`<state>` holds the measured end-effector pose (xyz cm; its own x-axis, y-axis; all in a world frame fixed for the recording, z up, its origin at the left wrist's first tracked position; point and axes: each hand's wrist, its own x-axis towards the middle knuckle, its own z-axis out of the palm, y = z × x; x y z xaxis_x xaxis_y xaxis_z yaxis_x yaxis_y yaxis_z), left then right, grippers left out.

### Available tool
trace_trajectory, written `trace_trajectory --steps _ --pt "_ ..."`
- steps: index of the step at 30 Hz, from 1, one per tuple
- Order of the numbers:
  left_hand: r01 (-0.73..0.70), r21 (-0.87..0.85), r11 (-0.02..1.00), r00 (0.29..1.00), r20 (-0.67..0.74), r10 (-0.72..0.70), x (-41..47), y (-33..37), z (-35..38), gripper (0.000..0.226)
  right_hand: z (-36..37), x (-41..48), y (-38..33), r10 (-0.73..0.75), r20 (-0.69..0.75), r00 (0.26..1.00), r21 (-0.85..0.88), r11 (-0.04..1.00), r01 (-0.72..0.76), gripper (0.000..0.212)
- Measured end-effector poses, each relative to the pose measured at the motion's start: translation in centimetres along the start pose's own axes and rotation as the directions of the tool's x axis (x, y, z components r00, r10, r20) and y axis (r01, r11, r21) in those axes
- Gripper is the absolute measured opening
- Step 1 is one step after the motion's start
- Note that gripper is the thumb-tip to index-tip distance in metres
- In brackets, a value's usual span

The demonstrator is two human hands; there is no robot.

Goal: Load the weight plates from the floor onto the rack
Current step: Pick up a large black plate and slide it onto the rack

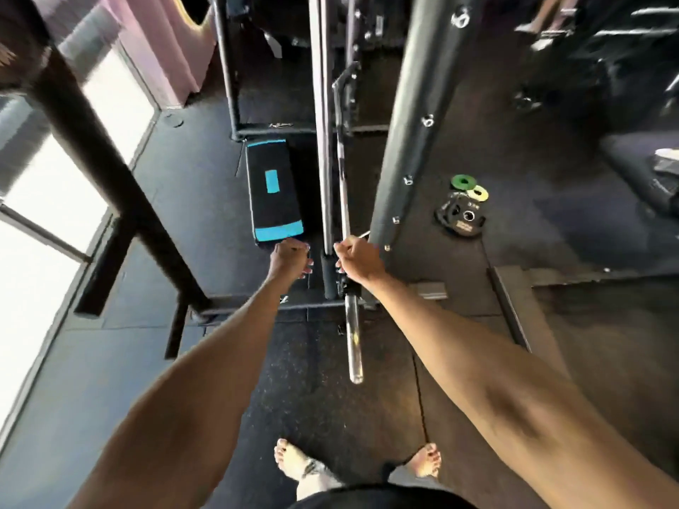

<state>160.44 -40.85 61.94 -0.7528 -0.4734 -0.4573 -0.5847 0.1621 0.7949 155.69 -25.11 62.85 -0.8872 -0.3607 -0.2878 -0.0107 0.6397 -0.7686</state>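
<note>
Forearms (pixel 205 361) out, left hand (pixel 290 257), right hand (pixel 358 259) curled by barbell (pixel 353 336); plates (pixel 461 218) on floor (pixel 551 233)

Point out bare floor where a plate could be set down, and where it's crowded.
Free: the speckled floor between the barbell and the feet; the dark floor right of the weight plates; the strip between the blue-striped pad and the window. Crowded: around the left hand and right hand, where barbell, guide rods and rack upright meet.

Dark speckled rubber floor (pixel 323 405); bright windows (pixel 47 200) left; pink curtain (pixel 161 42) beyond; black-and-blue padded bench (pixel 273 207).
</note>
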Motion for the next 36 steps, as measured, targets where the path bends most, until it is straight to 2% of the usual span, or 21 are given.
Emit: trace_trajectory --steps 5,9,14,18,29,33,36 --pt "-0.016 0.107 0.994 0.986 0.168 -0.002 -3.4 3.6 16.2 0.018 -9.8 -2.2 12.0 0.153 -0.031 0.988 0.001 0.988 -0.153 0.025" --pt "-0.074 0.228 0.971 0.955 0.297 0.003 -5.5 6.3 26.8 0.029 -16.5 -3.5 20.2 0.241 -0.060 0.969 -0.062 0.968 -0.245 0.029" --pt "-0.161 0.378 0.912 0.901 0.434 -0.021 -5.7 9.4 36.2 0.015 -22.6 -2.9 28.5 0.294 -0.042 0.955 -0.101 0.950 -0.296 0.037" --pt "-0.231 0.494 0.838 0.851 0.520 -0.072 -3.4 11.3 42.7 0.019 -26.5 -0.5 33.8 0.305 -0.029 0.952 -0.150 0.940 -0.305 0.033" --pt "-0.310 0.626 0.715 0.804 0.574 -0.154 9.9 20.1 55.3 0.022 -38.2 14.2 41.3 0.370 0.092 0.924 -0.308 0.893 -0.327 0.042" --pt "-0.303 0.637 0.709 0.800 0.574 -0.175 14.7 24.0 58.6 0.027 -42.4 20.5 42.5 0.379 0.133 0.916 -0.298 0.896 -0.328 0.036" --pt "-0.282 0.643 0.712 0.806 0.561 -0.188 19.1 26.8 61.4 0.028 -45.5 25.5 43.8 0.394 0.150 0.907 -0.255 0.902 -0.349 0.044"
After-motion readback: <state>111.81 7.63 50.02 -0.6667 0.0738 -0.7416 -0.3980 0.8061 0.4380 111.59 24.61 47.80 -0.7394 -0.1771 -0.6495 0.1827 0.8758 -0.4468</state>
